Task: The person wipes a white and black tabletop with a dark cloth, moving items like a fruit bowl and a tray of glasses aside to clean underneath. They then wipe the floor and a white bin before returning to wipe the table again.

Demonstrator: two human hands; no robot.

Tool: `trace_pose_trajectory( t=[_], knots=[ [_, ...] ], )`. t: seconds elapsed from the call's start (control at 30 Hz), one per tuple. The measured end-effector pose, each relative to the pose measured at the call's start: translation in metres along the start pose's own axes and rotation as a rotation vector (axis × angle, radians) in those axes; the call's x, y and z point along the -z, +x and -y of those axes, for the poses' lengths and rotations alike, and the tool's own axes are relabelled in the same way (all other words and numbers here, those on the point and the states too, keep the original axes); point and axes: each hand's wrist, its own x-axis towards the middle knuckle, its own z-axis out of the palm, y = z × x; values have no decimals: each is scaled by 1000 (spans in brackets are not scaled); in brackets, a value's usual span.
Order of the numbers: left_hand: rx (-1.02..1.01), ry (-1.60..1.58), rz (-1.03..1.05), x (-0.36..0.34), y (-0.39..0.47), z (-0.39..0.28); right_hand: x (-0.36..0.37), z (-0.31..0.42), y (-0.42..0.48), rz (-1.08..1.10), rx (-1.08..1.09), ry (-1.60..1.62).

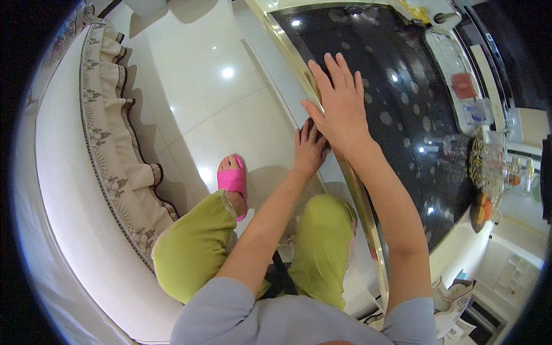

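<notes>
My right hand (343, 103) is spread palm down at the gold-trimmed edge of a table with a glossy black, spotted top (388, 116). Its fingers are apart and nothing shows in them; the fingertips lie over the black surface. Below and to the left of it, my left hand (309, 153) reaches down beside the table's white side panel (282, 82). The left fingers are spread, with a dark patch around their tips, and I cannot tell whether they touch the panel. The gold trim (297, 58) runs along the table edge between the hands.
A clear tray (448, 77) on the table's far side carries a red box (464, 86) and a clear container (478, 111). Glassware (493, 161) and a plate of fruit (486, 209) stand farther right. A pale sofa (64, 172) with a ruffled cover lies left, across the tiled floor (194, 108).
</notes>
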Motion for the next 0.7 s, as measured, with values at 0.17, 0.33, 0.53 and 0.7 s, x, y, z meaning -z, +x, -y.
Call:
trace_pose_trajectory(
  t=[0.17,0.33,0.53,0.7],
  knots=[
    [-111,399,53,1,47,21,-18,-15,19,35,-30,-7],
    [-254,771,-38,54,160,59,-18,-13,22,50,-32,5],
    [-177,1145,-372,129,314,96,-12,-8,29,118,-49,-19],
    [-32,488,-361,106,287,91,-12,-12,27,114,-79,-6]
  ],
)
